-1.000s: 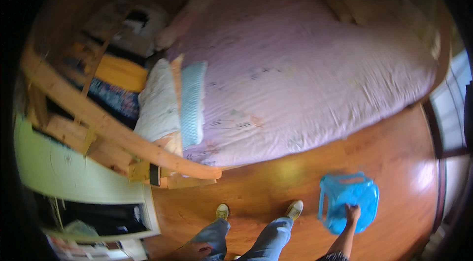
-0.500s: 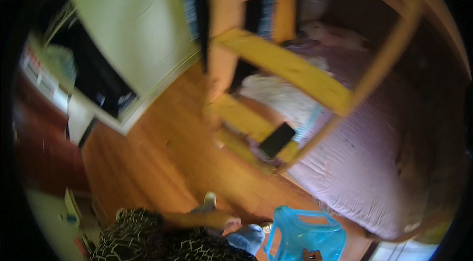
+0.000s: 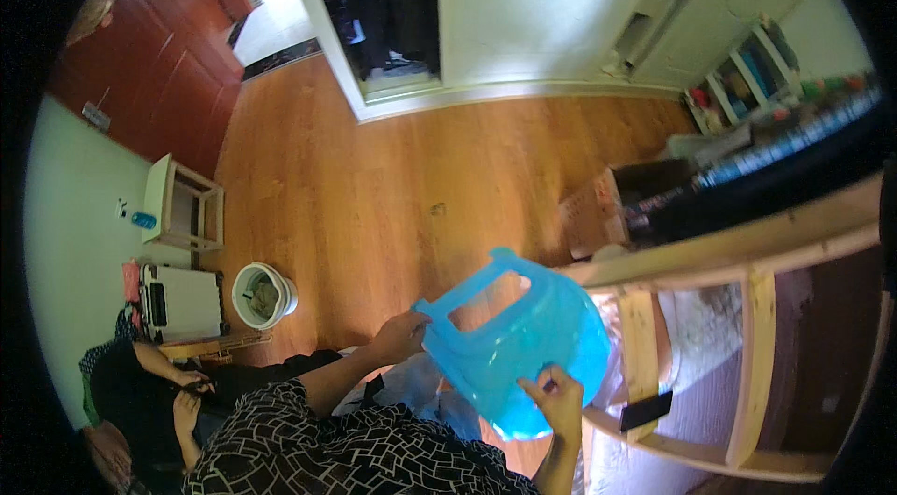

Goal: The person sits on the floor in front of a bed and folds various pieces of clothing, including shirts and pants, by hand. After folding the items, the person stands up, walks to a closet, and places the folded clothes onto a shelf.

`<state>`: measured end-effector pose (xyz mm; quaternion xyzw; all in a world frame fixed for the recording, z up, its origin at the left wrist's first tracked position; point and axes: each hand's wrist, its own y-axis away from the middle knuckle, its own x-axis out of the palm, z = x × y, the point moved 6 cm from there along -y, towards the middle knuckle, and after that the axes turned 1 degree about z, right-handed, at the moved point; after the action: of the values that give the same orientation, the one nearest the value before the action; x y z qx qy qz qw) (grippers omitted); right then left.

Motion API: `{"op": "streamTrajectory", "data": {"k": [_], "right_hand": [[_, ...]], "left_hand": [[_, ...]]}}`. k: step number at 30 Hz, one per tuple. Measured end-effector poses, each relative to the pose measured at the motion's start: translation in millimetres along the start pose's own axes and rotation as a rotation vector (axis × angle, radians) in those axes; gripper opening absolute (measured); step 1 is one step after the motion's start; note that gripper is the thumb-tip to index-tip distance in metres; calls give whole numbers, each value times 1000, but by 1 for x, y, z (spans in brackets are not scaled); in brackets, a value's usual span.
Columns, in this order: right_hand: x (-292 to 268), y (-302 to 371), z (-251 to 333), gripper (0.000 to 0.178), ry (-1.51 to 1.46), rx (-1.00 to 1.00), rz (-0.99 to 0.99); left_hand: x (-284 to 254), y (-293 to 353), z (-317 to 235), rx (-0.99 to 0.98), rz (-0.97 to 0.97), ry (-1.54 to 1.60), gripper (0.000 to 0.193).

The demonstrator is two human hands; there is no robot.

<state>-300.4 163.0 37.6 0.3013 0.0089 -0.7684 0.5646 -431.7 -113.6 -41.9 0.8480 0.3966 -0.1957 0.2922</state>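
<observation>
A translucent blue plastic piece (image 3: 584,308), basin-like with a slot cut near its far edge, is held up in front of me; its exact kind I cannot make out. My left hand (image 3: 400,336) grips its left corner, fingers curled. My right hand (image 3: 558,397) is over its near right part, thumb and forefinger bent close together on it. How those fingertips hold the plastic is partly hidden. Below the blue piece, light blue cloth covers my legs (image 3: 406,383).
At the lower left sits another person, whose hands (image 3: 190,392) are together. A white bucket (image 3: 291,294) stands on the wooden floor (image 3: 355,187), near a small wooden stool (image 3: 213,215). To the right is a wooden bed frame (image 3: 747,360) with a black phone-like slab (image 3: 645,412) on it.
The view has swung left, bringing the door, bucket and other person into sight. My left hand, apart from the blue piece before, now holds its corner. The piece is raised higher, still in my right hand.
</observation>
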Motion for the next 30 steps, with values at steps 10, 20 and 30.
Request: {"op": "streamTrajectory", "data": {"k": [10, 20, 30], "right_hand": [[124, -316, 125, 34, 215, -287, 233], [332, -602, 99, 35, 406, -345, 416], [515, -789, 19, 42, 512, -33, 481]], "left_hand": [[-140, -53, 62, -174, -430, 66, 21], [-127, -59, 148, -486, -560, 142, 26], [-198, -129, 252, -835, -355, 268, 21]]}}
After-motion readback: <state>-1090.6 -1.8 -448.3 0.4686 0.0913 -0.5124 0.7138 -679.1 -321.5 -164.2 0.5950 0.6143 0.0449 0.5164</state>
